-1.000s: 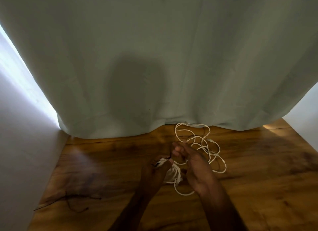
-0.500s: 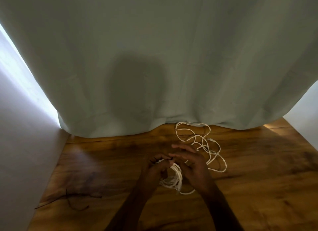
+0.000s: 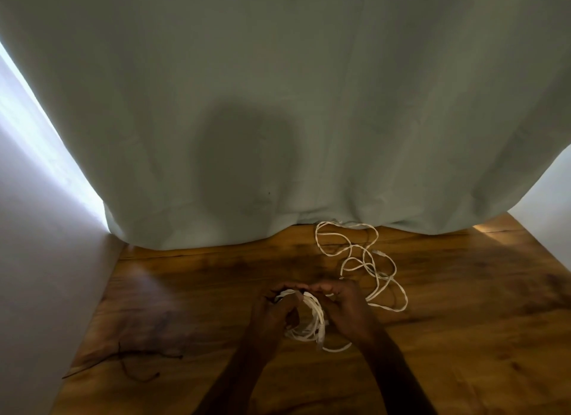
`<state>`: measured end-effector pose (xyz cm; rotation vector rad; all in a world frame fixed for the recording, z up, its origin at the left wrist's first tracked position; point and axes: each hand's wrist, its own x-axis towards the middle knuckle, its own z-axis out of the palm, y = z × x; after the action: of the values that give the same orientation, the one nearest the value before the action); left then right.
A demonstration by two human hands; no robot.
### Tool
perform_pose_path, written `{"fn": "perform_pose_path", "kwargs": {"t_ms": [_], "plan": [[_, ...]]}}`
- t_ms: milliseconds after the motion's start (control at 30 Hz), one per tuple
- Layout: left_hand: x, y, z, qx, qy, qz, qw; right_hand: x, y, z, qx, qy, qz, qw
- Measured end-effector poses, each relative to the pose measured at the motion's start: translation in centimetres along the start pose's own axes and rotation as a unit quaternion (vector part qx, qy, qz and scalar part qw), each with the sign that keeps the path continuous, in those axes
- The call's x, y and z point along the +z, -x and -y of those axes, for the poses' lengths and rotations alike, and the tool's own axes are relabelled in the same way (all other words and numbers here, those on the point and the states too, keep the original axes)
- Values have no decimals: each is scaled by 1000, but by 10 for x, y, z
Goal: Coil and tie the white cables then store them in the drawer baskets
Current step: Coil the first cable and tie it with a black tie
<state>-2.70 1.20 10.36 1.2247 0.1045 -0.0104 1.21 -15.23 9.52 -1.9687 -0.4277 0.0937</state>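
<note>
A pale grey-green curtain (image 3: 278, 105) fills most of the far side, its hem bunched where it meets a glossy wooden floor (image 3: 463, 337) of warm brown with dark grain patches. A soft rounded shadow (image 3: 247, 155) lies on the cloth near its middle. On the left a plain white wall (image 3: 37, 275) runs toward the near side, and bright daylight (image 3: 27, 112) spills through the gap at the curtain's left edge. At the far right another white wall (image 3: 553, 204) shows, with a small sunlit patch (image 3: 491, 227) on the floor beside it.
</note>
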Motion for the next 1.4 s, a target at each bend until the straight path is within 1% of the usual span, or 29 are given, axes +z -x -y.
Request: {"fn": "perform_pose_path", "kwargs": {"t_ms": [100, 200, 267, 333, 367, 400, 433, 467, 500, 567, 600, 667, 767, 833, 900, 933, 967, 1067, 1200, 1300, 1400], "plan": [[1, -2, 4, -17, -51, -30, 998, 0, -1, -5, 28, 2, 11, 1000], [0, -8, 7, -39, -58, -63, 996, -1, 1, -4, 37, 22, 6, 999], [2, -11, 4, -34, -51, -69, 996, -4, 4, 6, 27, 29, -37, 999], [2, -15, 2, -24, -44, -74, 996, -5, 9, 21, -9, 24, -108, 994], [2, -16, 1, -23, -40, -78, 996, -5, 11, 28, -27, 26, -126, 991], [2, -18, 1, -21, -35, -84, 996, -3, 13, 35, -31, 30, -126, 991], [1, -19, 2, -22, -30, -91, 995, -1, 15, 40, -25, 44, -107, 993], [1, -20, 4, -23, -23, -97, 995, 3, 17, 42, -10, 86, -86, 993], [2, -21, 4, -27, -13, -102, 994, 6, 18, 43, 13, 158, -69, 985], [3, -22, 4, -40, 3, -103, 994, 13, 19, 46, 85, 287, -30, 954], [4, -21, 3, -43, 7, -99, 994, 16, 19, 49, 120, 324, -11, 938], [5, -21, 2, -40, 9, -89, 995, 22, 18, 53, 158, 355, -2, 921], [7, -20, -1, -34, 18, -74, 997, 29, 15, 53, 163, 378, -4, 911], [6, -19, -2, -8, 12, -55, 998, 32, 13, 43, 138, 328, -24, 934], [4, -20, -4, 14, 4, -44, 999, 35, 11, 33, 98, 234, -64, 965], [3, -20, -5, 22, 1, -40, 999, 38, 9, 29, 86, 186, -86, 975], [3, -21, -6, 29, -2, -36, 999, 40, 8, 25, 82, 151, -106, 979], [4, -22, -8, 48, -6, -23, 999, 42, 7, 26, 67, 105, -156, 980], [8, -22, -10, 72, -13, -24, 997, 39, 9, 29, 22, 115, -187, 975], [11, -21, -13, 107, -16, -13, 994, 33, 8, 30, 24, 99, -168, 981], [11, -20, -14, 145, -4, -6, 989, 28, 5, 37, 54, 25, -125, 990]]}}
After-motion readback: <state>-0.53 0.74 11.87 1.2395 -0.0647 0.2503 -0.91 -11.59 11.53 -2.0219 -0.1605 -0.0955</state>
